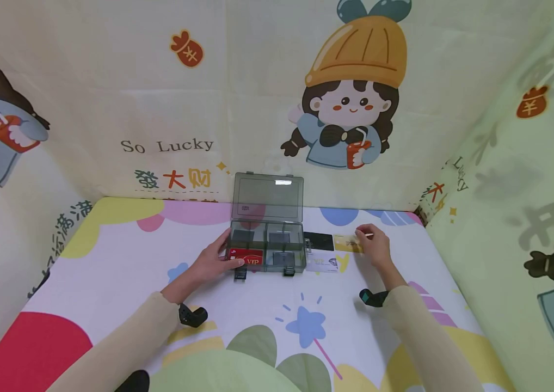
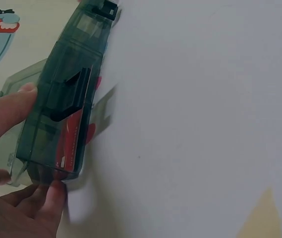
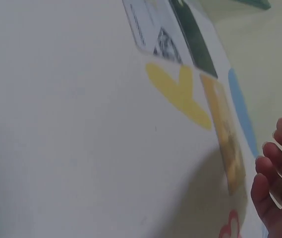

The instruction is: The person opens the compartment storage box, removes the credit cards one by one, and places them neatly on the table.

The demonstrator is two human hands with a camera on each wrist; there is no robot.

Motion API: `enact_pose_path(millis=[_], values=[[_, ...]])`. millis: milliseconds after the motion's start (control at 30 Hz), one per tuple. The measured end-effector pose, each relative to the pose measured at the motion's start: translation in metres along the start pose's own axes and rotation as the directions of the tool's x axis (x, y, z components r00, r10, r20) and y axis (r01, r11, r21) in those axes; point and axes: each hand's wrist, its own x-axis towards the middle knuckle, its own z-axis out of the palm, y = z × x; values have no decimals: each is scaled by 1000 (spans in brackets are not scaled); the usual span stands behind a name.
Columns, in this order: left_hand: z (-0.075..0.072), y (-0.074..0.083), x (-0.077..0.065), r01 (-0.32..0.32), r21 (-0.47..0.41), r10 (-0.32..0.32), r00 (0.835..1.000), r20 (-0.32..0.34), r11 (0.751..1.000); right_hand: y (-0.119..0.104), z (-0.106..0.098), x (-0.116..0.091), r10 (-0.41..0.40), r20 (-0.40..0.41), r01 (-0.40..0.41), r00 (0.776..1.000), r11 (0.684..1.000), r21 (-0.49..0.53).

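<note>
A smoky, see-through plastic box [image 1: 265, 247] lies on the table with its lid [image 1: 267, 197] raised at the back. My left hand [image 1: 211, 261] grips its left end, thumb over the front edge and fingers along the side. Inside the front-left compartment is a red VIP card [image 1: 246, 256]; dark pieces show in the other compartments. To the box's right lie a black card [image 1: 319, 241], a white card [image 1: 322, 261] and a gold card [image 1: 345, 243]. My right hand [image 1: 376, 246] hovers by the gold card. In the right wrist view its loosely bent fingers [image 3: 262, 191] hold nothing.
Two dark latches [image 1: 240, 273] hang from the box's front edge. The table cloth [image 1: 238, 305] is white with colourful prints. A printed cloth wall [image 1: 257, 120] rises behind the box, with similar cloth on both sides.
</note>
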Motion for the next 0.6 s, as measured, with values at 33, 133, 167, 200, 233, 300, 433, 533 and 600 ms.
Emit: enact_pose_path(millis=[33,133,167,200,233,300,433,533,600], values=[[0,1,0,2,5,-2,1000,-2,1000,-2,0,-2,-9,8,9,1000,1000,12],[-1,4,1,7,-3,-7,1000,-12,1000,-12,2,-7,-47,16,46,999,998,36],[-2,4,1,5,-3,-6,1000,-16,1000,-15,3,-9,-63,16,62,998,997,48],[-2,5,1,0,-2,0,1000,-20,1000,-18,4,-10,-84,13,83,996,995,54],[-2,5,1,0,-4,0,1000,-24,1000,-21,5,-12,-103,10,102,995,993,65],[-3,5,2,2,3,-2,1000,-31,1000,-26,7,-14,-134,10,132,991,988,84],[-4,6,1,17,17,-16,999,-45,1000,-36,13,-18,-163,43,156,986,980,125],[-5,6,0,20,26,-19,998,-52,999,-46,17,-22,-173,69,161,982,976,148],[-5,6,1,20,30,-19,998,-56,999,-52,19,-25,-179,80,164,981,972,168]])
